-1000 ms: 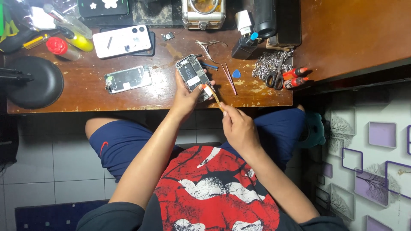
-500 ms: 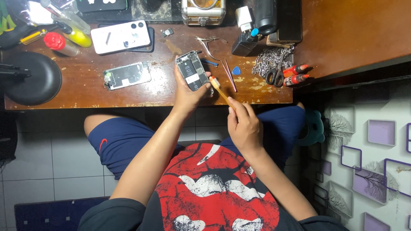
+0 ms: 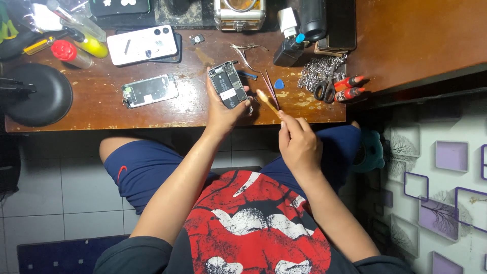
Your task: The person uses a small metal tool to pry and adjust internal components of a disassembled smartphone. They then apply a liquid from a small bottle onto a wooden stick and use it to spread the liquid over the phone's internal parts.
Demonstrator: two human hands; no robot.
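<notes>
Left hand point(image 3: 223, 114) clasps opened phone point(image 3: 229, 85) over near desk edge point(image 3: 152, 119), long axis running far-near. Right hand point(image 3: 298, 143) pinches brush point(image 3: 267, 101); bristle tip just right of phone, angled far-left.

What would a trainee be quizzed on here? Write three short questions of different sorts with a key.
1. True or false: the left hand holds the opened phone with its insides facing up.
2. What does the right hand hold? A) scissors B) a wooden-handled brush C) tweezers
3. Fill in: the scissors lie on a heap of metal ____.

Key
1. True.
2. B: the wooden-handled brush points at the phone; its tip sits just right of it.
3. Chain: the chain lies near the desk's right end, beside two red-handled screwdrivers.
</notes>
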